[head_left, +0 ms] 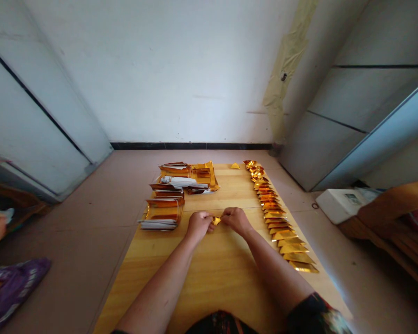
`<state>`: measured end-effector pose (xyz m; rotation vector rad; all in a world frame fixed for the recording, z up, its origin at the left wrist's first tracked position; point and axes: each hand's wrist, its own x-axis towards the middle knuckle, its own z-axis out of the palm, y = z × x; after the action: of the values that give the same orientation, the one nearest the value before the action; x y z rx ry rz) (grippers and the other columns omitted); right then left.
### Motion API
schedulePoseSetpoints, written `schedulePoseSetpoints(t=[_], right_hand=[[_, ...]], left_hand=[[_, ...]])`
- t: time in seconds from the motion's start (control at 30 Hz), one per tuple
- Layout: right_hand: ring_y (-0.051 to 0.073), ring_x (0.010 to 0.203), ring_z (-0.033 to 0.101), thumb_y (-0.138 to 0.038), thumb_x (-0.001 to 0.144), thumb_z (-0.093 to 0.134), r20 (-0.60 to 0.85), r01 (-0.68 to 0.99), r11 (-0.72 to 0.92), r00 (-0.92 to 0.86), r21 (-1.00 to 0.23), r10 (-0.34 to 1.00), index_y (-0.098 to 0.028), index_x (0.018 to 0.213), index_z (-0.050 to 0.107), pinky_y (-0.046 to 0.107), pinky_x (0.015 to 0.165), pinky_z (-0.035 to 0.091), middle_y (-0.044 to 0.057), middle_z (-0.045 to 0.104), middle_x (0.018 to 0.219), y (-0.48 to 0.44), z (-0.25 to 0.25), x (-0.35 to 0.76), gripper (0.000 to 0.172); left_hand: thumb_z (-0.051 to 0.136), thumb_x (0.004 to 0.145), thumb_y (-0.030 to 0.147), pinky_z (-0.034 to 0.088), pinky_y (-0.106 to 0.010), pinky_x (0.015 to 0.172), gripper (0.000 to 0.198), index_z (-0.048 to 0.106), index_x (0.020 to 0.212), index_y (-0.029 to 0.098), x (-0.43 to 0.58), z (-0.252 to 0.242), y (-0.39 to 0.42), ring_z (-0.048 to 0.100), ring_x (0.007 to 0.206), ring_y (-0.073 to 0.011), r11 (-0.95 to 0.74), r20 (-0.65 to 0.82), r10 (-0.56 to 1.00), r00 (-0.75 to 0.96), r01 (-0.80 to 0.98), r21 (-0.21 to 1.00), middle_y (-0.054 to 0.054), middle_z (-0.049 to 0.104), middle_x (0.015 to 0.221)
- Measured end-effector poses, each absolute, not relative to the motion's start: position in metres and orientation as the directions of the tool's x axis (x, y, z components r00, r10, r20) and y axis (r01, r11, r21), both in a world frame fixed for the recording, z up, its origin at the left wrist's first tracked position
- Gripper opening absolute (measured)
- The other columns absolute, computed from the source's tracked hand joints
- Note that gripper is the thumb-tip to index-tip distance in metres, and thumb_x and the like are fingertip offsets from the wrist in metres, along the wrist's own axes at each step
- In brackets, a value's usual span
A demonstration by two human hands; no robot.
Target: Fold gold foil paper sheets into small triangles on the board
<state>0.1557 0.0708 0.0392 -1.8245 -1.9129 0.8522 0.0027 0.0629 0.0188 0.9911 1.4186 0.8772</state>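
Note:
A small folded piece of gold foil paper (216, 221) is held between my two hands over the middle of the wooden table. My left hand (199, 224) pinches its left end, with the fingers closed. At its right end, the fingers of my right hand (236, 219) are also closed in a pinch. To the left lie stacks of gold foil sheets with pale backs (163, 211), curled at the edges. A long overlapping row of folded gold foil pieces (277, 220) runs down the right side of the table. One single folded piece (235, 165) sits near the far edge.
The wooden table (195, 287) stands on a tiled floor (83, 222), facing a white wall (181, 74). A white box (339, 205) and wooden furniture (390, 222) are at the right. A purple bag (19, 290) lies on the floor at the left.

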Motion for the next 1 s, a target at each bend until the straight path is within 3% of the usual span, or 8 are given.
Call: schedulePoseSetpoints(t=[0.07, 0.13, 0.27, 0.43, 0.57, 0.77, 1.0], right_hand=[[0.015, 0.072, 0.060, -0.021, 0.072, 0.054, -0.161, 0.869, -0.016, -0.074, -0.495, 0.984, -0.020, 0.075, 0.072, 0.021, 0.061, 0.038, 0.003, 0.070, 0.078, 0.072, 0.042, 0.154, 0.018], [0.016, 0.078, 0.061, -0.023, 0.075, 0.054, -0.148, 0.926, -0.014, -0.045, -0.378, 0.988, -0.021, 0.081, 0.072, 0.022, 0.064, 0.039, 0.006, 0.069, 0.090, 0.071, 0.042, 0.151, 0.019], [0.016, 0.079, 0.061, -0.023, 0.081, 0.050, -0.094, 0.968, 0.034, -0.058, -0.248, 0.994, -0.021, 0.085, 0.070, 0.022, 0.062, 0.038, 0.008, 0.064, 0.093, 0.065, 0.036, 0.146, 0.020], [0.013, 0.074, 0.060, -0.024, 0.087, 0.046, -0.011, 0.974, 0.083, -0.087, -0.210, 0.996, -0.020, 0.086, 0.065, 0.021, 0.059, 0.037, 0.005, 0.059, 0.092, 0.059, 0.026, 0.145, 0.019], [0.012, 0.077, 0.058, -0.023, 0.088, 0.047, 0.021, 0.957, 0.130, -0.129, -0.258, 0.991, -0.024, 0.102, 0.061, 0.020, 0.059, 0.037, 0.004, 0.057, 0.099, 0.058, 0.026, 0.147, 0.020], [0.015, 0.088, 0.055, -0.019, 0.088, 0.048, 0.052, 0.907, 0.295, -0.293, -0.300, 0.955, -0.021, 0.084, 0.070, 0.020, 0.070, 0.040, 0.005, 0.060, 0.091, 0.059, 0.026, 0.150, 0.023], [0.016, 0.087, 0.056, -0.014, 0.087, 0.046, -0.019, 0.884, 0.435, -0.445, -0.171, 0.895, -0.017, 0.088, 0.068, 0.021, 0.072, 0.041, 0.008, 0.063, 0.090, 0.062, 0.028, 0.150, 0.023]], left_hand=[[0.060, 0.071, 0.019, 0.043, -0.024, 0.053, 0.010, 0.069, 0.071, 0.015, 0.005, 0.019, 0.065, 0.061, 0.054, -0.0159, 0.248, -0.253, 0.967, -0.037, 0.377, 0.892, -0.005, 0.067, 0.059], [0.057, 0.072, 0.017, 0.042, -0.024, 0.060, 0.014, 0.071, 0.073, 0.019, 0.006, 0.020, 0.066, 0.064, 0.069, -0.0183, 0.110, -0.125, 0.992, -0.019, 0.616, 0.780, -0.007, 0.071, 0.073], [0.053, 0.076, 0.018, 0.040, -0.025, 0.065, 0.019, 0.071, 0.078, 0.022, 0.007, 0.020, 0.063, 0.063, 0.082, -0.0193, 0.016, -0.049, 0.999, 0.012, 0.842, 0.539, -0.007, 0.071, 0.089], [0.053, 0.079, 0.019, 0.037, -0.024, 0.062, 0.014, 0.067, 0.083, 0.021, 0.010, 0.021, 0.058, 0.061, 0.082, -0.0171, -0.013, -0.017, 1.000, 0.023, 0.895, 0.446, -0.005, 0.067, 0.090], [0.054, 0.081, 0.020, 0.037, -0.022, 0.062, 0.022, 0.064, 0.100, 0.025, 0.010, 0.021, 0.054, 0.058, 0.084, -0.0140, -0.046, 0.031, 0.999, 0.036, 0.891, 0.452, -0.003, 0.061, 0.100], [0.046, 0.087, 0.030, 0.033, -0.023, 0.058, 0.023, 0.067, 0.082, 0.023, 0.002, 0.018, 0.050, 0.054, 0.081, -0.0128, -0.148, 0.064, 0.989, 0.134, 0.925, 0.350, -0.002, 0.056, 0.094], [0.040, 0.089, 0.023, 0.038, -0.026, 0.069, 0.026, 0.065, 0.084, 0.020, -0.003, 0.010, 0.045, 0.052, 0.087, -0.0171, -0.322, 0.125, 0.946, 0.298, 0.900, 0.295, -0.006, 0.056, 0.092]])
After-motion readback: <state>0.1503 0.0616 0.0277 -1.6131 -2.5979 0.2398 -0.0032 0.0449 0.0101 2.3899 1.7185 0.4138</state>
